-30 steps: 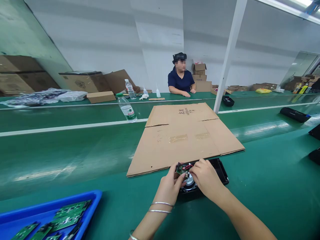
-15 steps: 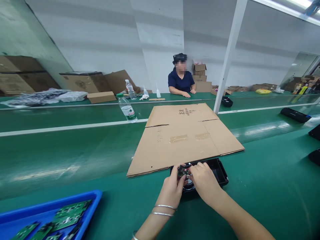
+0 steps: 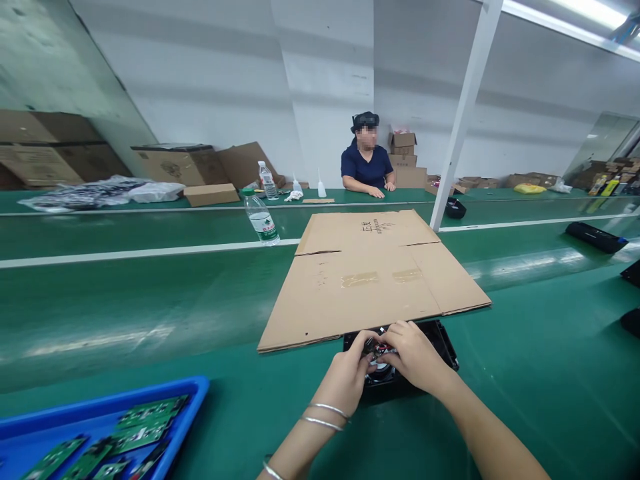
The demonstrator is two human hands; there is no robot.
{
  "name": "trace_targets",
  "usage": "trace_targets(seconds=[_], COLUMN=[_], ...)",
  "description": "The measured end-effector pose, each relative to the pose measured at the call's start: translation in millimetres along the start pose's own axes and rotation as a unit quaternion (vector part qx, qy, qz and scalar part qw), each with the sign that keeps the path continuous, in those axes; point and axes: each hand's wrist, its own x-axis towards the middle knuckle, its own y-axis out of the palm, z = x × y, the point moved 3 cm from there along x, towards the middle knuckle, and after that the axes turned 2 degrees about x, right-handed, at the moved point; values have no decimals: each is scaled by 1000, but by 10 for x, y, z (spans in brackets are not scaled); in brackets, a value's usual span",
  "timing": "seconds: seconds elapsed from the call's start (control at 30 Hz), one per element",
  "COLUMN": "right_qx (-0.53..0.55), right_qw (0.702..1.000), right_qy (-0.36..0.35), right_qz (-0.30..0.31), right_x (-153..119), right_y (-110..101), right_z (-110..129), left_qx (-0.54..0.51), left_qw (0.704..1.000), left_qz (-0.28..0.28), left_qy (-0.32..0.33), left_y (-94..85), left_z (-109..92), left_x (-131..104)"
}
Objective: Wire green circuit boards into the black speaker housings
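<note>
Over a black plastic housing point(image 3: 444, 341) at the table's near side, my two hands meet. My left hand point(image 3: 346, 375) is closed on a small circuit board point(image 3: 369, 348), mostly covered by the fingers. Thin red and black wires point(image 3: 384, 349) run from it, and my right hand point(image 3: 416, 357) pinches them; their ends are hidden under the fingertips. Below the hands, a round speaker point(image 3: 380, 375) with a shiny rim shows inside the housing.
Flattened cardboard point(image 3: 370, 300) lies just beyond the housing. At lower left, a blue tray point(image 3: 197, 407) holds several green circuit boards point(image 3: 143, 437). A water bottle point(image 3: 262, 223) leans beyond the cardboard's left side. Across the line sits a person point(image 3: 367, 163). Black housings point(image 3: 595, 237) lie at right.
My left hand has turned the circuit board so less of its face shows. My right fingers have shifted on the wires, more of which show now. The camera view has shifted slightly.
</note>
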Motion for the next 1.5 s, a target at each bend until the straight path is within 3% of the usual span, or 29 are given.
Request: trace_targets(seconds=[0.3, 0.4, 0.57, 0.77, 0.93, 1.07, 1.23, 1.5], right_qx=[-5, 78, 177, 227, 232, 130, 34, 48], right_qw=[1000, 997, 969, 956, 965, 988, 997, 997], right_qy=[-20, 23, 166, 184, 101, 15, 6, -17], right_qz=[-12, 10, -47, -10, 64, 86, 65, 65], right_x=[-8, 5, 11, 23, -11, -18, 5, 17], right_y=[-7, -57, -32, 60, -79, -55, 43, 95], right_z=[18, -48, -255, -302, -295, -169, -86, -119], left_qx=[-23, -43, -101, -105, -112, -110, -98, -84], left_qw=[999, 999, 992, 988, 984, 986, 989, 991], left_qz=[-19, -29, -62, -93, -111, -100, -88, -81], left_qy=[-19, -14, -48, -68, -80, -77, -65, -58], left_y=[15, 8, 1, -6, 3, 13, 11, 34], left_z=[-4, 16, 60, 85, 113, 114, 112, 70], left_x=[-13, -3, 7, 14, 20, 20, 12, 3])
